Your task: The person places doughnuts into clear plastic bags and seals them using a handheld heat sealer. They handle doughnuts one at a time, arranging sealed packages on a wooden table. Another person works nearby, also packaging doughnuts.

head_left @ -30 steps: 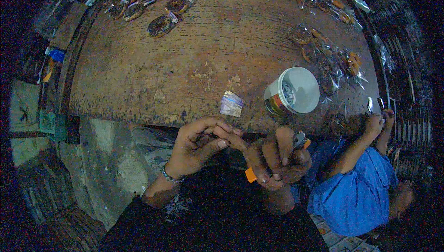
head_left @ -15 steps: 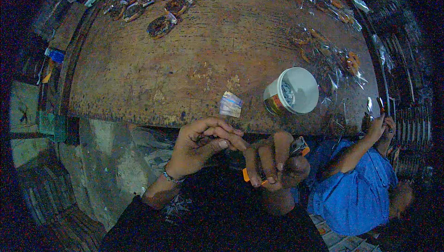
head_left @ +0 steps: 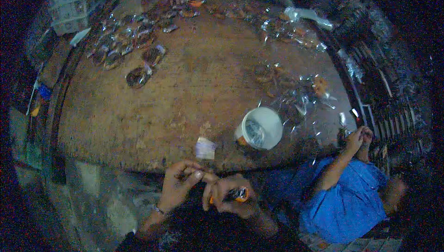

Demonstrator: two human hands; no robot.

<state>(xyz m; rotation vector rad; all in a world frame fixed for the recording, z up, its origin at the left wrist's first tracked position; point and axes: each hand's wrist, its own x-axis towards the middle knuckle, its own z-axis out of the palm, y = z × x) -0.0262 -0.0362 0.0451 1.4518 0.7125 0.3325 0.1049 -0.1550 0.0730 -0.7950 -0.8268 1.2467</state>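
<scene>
Right hand (head_left: pixel 225 191): curled round orange tool (head_left: pixel 240 194); firm, steady grip advisable. Left hand (head_left: pixel 181 185): fingers alongside, cannot tell whether pinching. White bucket (head_left: pixel 274 127): one o'clock of both.

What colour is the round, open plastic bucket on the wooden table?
The bucket is white; the head view shows it best.

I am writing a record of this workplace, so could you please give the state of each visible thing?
left hand: bent, at the right hand; grip unclear
right hand: closed on the tool
tool: held; open or shut unclear
bucket: open, small pieces inside
paper: lying on the table
packs: lying scattered at upper left
table: surface marked
co-worker's hands: close together
</scene>
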